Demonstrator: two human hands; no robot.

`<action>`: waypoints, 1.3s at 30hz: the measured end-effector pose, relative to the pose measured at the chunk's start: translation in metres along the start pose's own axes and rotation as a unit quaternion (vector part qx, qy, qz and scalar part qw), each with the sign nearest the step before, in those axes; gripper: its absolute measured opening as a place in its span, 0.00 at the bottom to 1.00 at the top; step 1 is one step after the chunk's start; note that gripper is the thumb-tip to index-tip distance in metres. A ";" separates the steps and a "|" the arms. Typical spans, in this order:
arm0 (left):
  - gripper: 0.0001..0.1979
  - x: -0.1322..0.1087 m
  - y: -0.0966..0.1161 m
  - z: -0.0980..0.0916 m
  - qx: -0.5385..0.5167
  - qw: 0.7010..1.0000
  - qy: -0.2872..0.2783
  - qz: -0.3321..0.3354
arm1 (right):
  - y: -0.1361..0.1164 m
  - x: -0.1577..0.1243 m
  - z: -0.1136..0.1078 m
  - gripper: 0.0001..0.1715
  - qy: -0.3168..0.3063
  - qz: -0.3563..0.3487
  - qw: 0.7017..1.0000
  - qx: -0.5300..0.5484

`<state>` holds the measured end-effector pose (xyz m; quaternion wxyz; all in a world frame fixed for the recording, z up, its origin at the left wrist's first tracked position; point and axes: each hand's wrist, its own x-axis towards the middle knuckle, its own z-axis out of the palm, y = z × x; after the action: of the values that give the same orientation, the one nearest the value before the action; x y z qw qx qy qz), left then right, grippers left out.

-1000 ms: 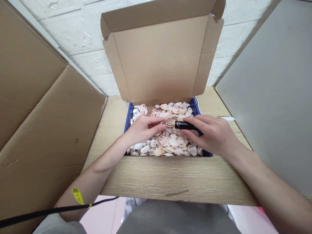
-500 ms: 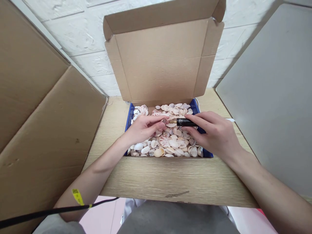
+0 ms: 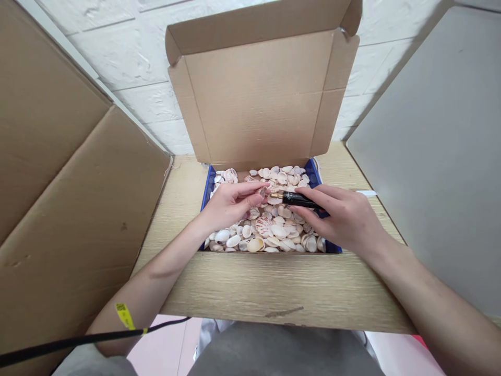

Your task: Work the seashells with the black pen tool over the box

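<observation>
My left hand (image 3: 237, 203) pinches a small seashell (image 3: 263, 192) between thumb and fingertips, partly hidden by them. Closed around a black handheld mini drill (image 3: 297, 200) is my right hand (image 3: 340, 214). The drill's brass-coloured chuck (image 3: 277, 195) points left at the shell; whether the bit touches it is too small to tell. Both hands are above a blue-sided cardboard box (image 3: 205, 196) filled with many loose seashells (image 3: 279, 231). Among them lies a fan-shaped scallop shell (image 3: 263, 226) with reddish streaks.
The box's brown lid (image 3: 258, 99) stands raised against a white brick-pattern wall (image 3: 129, 62). A cardboard panel (image 3: 78, 172) borders the left side, a grey panel (image 3: 438, 156) the right. A black cable (image 3: 78, 340) with a yellow tag crosses near my left arm, below the wooden table (image 3: 250, 287).
The drill's rear end has tilted slightly downward and shifted a little left with my right hand. The shell in my left fingers has turned slightly.
</observation>
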<state>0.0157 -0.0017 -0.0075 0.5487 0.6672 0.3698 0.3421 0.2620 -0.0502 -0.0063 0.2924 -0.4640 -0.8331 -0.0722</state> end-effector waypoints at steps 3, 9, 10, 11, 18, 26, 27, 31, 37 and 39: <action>0.22 0.000 0.001 0.000 0.007 1.000 -0.001 -0.004 | -0.001 0.000 0.000 0.14 0.010 0.006 1.000 -0.003; 0.20 0.001 0.003 0.000 0.036 0.999 -0.002 0.008 | -0.002 0.001 -0.001 0.12 0.027 0.013 1.000 0.003; 0.20 0.001 0.003 -0.001 0.039 0.999 -0.003 0.009 | -0.003 0.001 -0.001 0.13 0.027 0.017 0.999 0.003; 0.21 0.001 0.003 -0.001 0.041 0.999 -0.004 0.010 | -0.002 0.001 -0.001 0.13 0.027 0.020 0.999 0.003; 0.20 0.001 0.003 -0.001 0.054 0.998 -0.013 0.019 | -0.003 0.001 0.000 0.13 0.035 0.020 0.999 0.006; 0.19 0.001 0.002 -0.001 0.077 0.997 -0.020 0.019 | -0.003 0.002 -0.002 0.12 0.003 0.030 0.999 0.023; 0.19 0.001 0.002 -0.001 0.080 0.996 -0.022 0.020 | -0.002 0.002 -0.002 0.12 -0.001 0.029 0.999 0.023; 0.20 0.001 0.003 -0.001 0.110 0.993 -0.031 0.034 | -0.002 0.000 0.000 0.12 -0.016 0.024 0.999 0.018; 0.21 0.001 0.003 -0.003 0.168 0.984 -0.042 0.048 | -0.002 -0.001 0.000 0.14 -0.032 0.020 0.999 0.008; 0.21 0.001 0.001 -0.004 0.197 0.978 -0.042 0.060 | -0.002 0.000 -0.001 0.15 -0.039 0.019 0.999 0.007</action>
<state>0.0132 0.0007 -0.0058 0.4004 0.7967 0.3659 0.2666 0.2606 -0.0519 -0.0056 0.2642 -0.4800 -0.8354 -0.0431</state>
